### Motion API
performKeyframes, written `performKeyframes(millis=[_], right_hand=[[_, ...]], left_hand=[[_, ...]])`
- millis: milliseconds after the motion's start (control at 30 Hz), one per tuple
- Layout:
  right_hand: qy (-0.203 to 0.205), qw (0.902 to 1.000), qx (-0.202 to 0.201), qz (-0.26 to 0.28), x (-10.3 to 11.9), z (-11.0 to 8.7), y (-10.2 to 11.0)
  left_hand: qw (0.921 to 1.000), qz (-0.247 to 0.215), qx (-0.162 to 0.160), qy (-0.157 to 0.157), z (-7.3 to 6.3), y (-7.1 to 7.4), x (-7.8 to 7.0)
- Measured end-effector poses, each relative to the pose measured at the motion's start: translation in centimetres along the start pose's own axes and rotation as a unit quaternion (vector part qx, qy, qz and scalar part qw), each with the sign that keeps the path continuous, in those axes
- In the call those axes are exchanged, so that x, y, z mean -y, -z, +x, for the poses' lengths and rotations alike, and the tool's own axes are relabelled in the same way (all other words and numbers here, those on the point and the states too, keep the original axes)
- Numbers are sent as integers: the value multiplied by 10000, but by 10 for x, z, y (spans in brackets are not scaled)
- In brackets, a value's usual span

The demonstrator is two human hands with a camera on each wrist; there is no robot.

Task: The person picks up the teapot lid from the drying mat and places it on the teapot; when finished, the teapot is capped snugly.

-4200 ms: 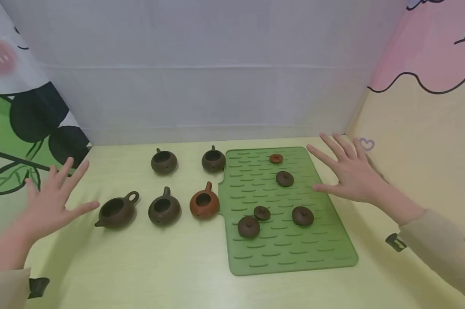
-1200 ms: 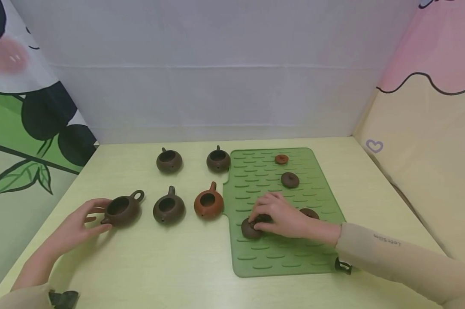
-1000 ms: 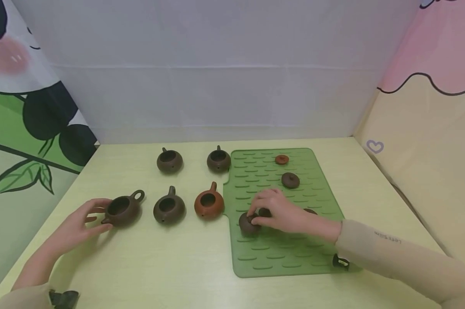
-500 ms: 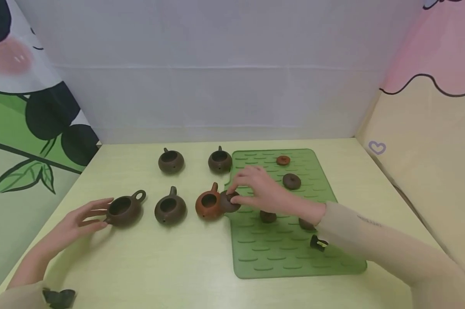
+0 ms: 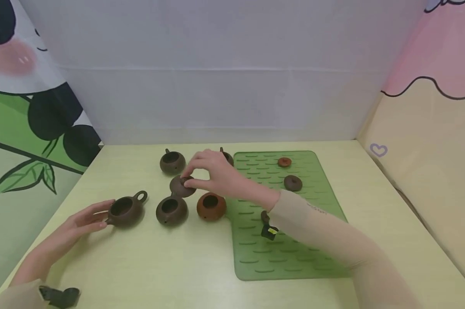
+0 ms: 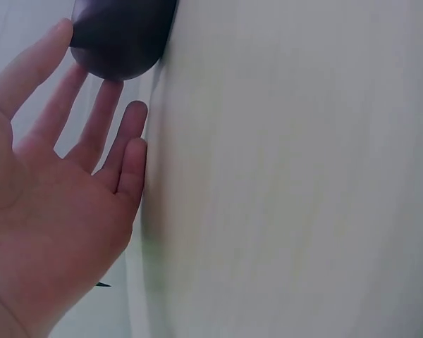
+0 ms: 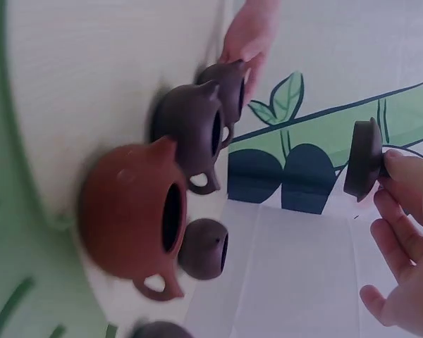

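My right hand [image 5: 221, 174] pinches a dark brown teapot lid [image 5: 183, 186] by its knob. In the head view the lid overlaps the handle of the middle dark teapot [image 5: 172, 211]; the right wrist view shows the lid [image 7: 364, 160] held up apart from the pots. My left hand [image 5: 82, 223] rests its thumb and fingertips around the spout end of the leftmost dark teapot [image 5: 126, 212], with the fingers fairly straight. All the teapots stand lidless. A reddish teapot [image 5: 211, 207] sits right of the middle one, its handle hidden behind my right hand.
Two more dark teapots stand at the back, one [image 5: 172, 162] in plain view, the other [image 5: 227, 158] partly behind my hand. On the green mat [image 5: 255, 262] lie a red lid [image 5: 284, 162] and a dark lid [image 5: 293, 183]. Another lid [image 5: 265, 217] is half covered by my sleeve.
My right hand has come in, pinched the dark lid off the green mat and carried it left past the reddish teapot. My left hand has moved to the leftmost teapot and stays there.
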State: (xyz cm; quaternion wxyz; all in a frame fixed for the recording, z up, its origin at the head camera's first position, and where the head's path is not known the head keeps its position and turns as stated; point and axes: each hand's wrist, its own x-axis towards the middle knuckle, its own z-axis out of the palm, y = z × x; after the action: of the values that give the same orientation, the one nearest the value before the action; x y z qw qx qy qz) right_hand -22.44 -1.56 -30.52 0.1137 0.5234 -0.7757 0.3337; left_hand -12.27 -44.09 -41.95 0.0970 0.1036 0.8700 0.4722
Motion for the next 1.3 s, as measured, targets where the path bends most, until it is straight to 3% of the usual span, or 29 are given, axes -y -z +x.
performKeyframes(millis=[167,333,533,867,1100,1300], right_hand=[[-5,9998,-47,206,4,21,-19],[-105,9999,46,-101,7,41,-48],[-291,9981,-30,-547,12,59,-88],[-692,9958,-596,-93,17,85,-146],[-1154,9924,-408,104,15,89,-167],[-1515,9884,-106,20,15,90,-177]], left_hand=[[9989,-422,6,-207,6,-2,2],[9981,-479,78,-386,9,1,4],[9974,-645,250,-176,7,4,8],[9946,-983,334,-81,3,8,18],[9928,-1104,234,395,3,3,20],[9885,-1393,231,543,6,1,17]])
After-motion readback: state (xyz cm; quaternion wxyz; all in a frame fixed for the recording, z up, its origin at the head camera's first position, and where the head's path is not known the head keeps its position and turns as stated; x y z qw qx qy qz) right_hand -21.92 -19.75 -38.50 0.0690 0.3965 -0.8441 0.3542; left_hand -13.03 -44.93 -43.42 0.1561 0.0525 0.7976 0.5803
